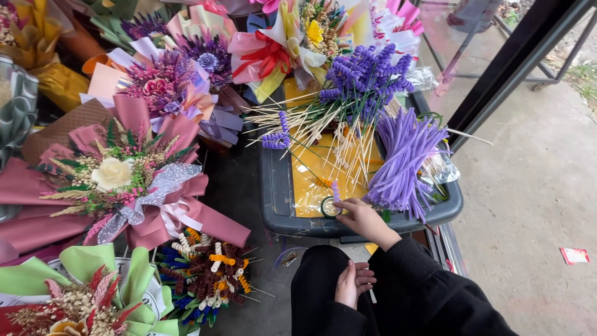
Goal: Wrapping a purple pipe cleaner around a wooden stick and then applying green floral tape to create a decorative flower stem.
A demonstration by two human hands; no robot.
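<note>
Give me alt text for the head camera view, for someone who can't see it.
Seen from above, a person's right hand reaches to a roll of green tape in a dark tray holding purple pipe cleaners and wooden skewers, while the left hand rests on their lap. Wrapped bouquets crowd the left side.

Grey concrete floor (535,186), daylight.

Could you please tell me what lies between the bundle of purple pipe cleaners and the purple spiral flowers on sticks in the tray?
In the head view, only thin wooden skewers on yellow cellophane lie between the pipe cleaners and the spiral flowers.
</note>
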